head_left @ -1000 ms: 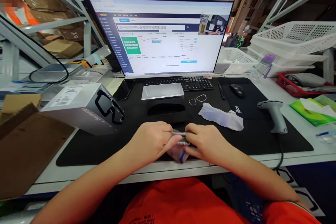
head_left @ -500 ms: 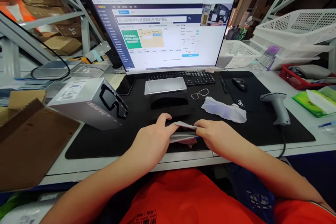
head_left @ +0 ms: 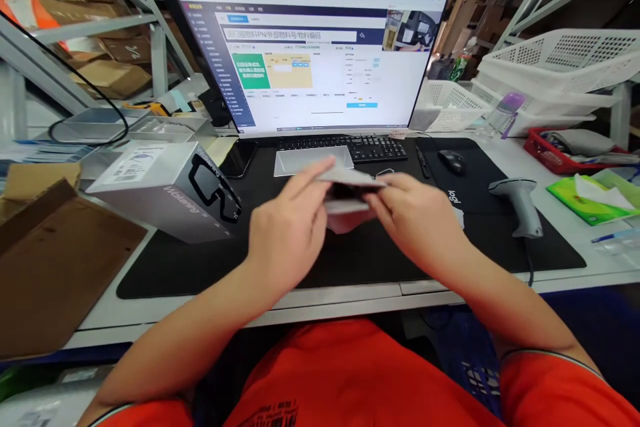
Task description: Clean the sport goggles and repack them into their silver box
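Note:
My left hand (head_left: 287, 227) and my right hand (head_left: 415, 217) both pinch a small flat grey pouch (head_left: 350, 183), held up above the black desk mat (head_left: 350, 257). The pouch's mouth is spread between my fingers and something dark shows inside it. Behind it lie a clear shallow tray (head_left: 300, 161) and the keyboard (head_left: 373, 145). A grey box printed with black glasses (head_left: 165, 190) stands to the left of my left hand.
A large monitor (head_left: 310, 53) faces me. A mouse (head_left: 453, 161), a barcode scanner (head_left: 520, 203) and a green tissue pack (head_left: 585, 200) are on the right, with white baskets (head_left: 550, 67) behind. Brown cardboard (head_left: 55, 267) lies at the left edge.
Both hands have lifted the pouch from the mat's near edge up and away from me, and they hide the black case, loose lenses and white wrapper seen earlier.

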### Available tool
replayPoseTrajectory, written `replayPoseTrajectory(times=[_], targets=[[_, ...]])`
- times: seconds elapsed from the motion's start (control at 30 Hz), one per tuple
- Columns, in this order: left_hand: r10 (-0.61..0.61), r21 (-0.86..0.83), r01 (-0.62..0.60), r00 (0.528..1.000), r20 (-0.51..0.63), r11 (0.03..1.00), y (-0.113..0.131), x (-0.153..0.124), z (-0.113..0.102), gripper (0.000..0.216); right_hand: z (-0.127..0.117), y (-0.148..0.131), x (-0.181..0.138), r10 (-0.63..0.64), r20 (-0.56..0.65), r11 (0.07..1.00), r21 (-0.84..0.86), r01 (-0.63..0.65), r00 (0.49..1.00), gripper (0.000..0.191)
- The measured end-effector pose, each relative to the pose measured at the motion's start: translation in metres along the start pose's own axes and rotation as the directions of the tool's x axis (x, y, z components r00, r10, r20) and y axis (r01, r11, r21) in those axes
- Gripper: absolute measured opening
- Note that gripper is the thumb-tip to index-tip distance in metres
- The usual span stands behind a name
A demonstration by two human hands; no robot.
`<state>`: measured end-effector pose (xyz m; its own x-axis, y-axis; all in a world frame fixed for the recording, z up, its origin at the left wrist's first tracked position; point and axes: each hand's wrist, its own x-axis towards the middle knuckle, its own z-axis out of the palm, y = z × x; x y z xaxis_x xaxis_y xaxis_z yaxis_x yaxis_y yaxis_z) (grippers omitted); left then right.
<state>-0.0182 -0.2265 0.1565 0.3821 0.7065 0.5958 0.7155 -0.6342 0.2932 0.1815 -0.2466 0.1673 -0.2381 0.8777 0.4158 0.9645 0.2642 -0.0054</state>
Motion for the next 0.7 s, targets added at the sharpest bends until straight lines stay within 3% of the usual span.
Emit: replayPoseTrajectory(times=[0.13,0.23,0.3,0.37,0.43,0.5,0.6,0.7], targets=[[-0.092,0.242,0.14,0.976,-0.198,0.96,-0.001,0.016,0.001,0.03,-0.007,-0.004,0.035,0.084,-0.158,0.981,-0.16,-0.109,0.984,0.031],[-0.108,0.339,0.192,0.962,-0.25,0.921,-0.005,0.009,0.01,0.029,-0.002,-0.008,0.039,0.067,-0.183,0.98,-0.172,-0.1,0.981,0.025],[-0.098,0.381,0.162,0.979,-0.181,0.91,-0.011,-0.004,0.019,0.029,0.011,-0.007,0.031,0.032,-0.097,0.988,-0.149,-0.046,0.995,0.024],[-0.077,0.384,0.076,0.997,-0.013,0.92,-0.019,-0.019,0.029,0.031,0.029,-0.003,0.018,0.015,0.079,0.995,-0.096,-0.007,0.997,0.024],[-0.075,0.348,0.009,0.982,0.176,0.937,-0.025,-0.032,0.039,0.033,0.047,0.003,0.003,0.007,0.235,1.0,-0.023,-0.001,0.972,0.022],[-0.098,0.315,0.004,0.955,0.281,0.949,-0.029,-0.042,0.048,0.032,0.062,0.009,-0.012,0.013,0.297,0.999,0.043,-0.027,0.955,0.022],[-0.103,0.276,0.021,0.952,0.287,0.961,-0.03,-0.05,0.058,0.032,0.07,0.019,-0.032,0.042,0.286,0.985,0.147,-0.087,0.957,0.023],[-0.056,0.224,0.004,0.972,0.229,0.975,-0.03,-0.055,0.064,0.034,0.064,0.039,-0.049,-0.03,0.227,0.919,0.389,-0.063,0.973,0.021]])
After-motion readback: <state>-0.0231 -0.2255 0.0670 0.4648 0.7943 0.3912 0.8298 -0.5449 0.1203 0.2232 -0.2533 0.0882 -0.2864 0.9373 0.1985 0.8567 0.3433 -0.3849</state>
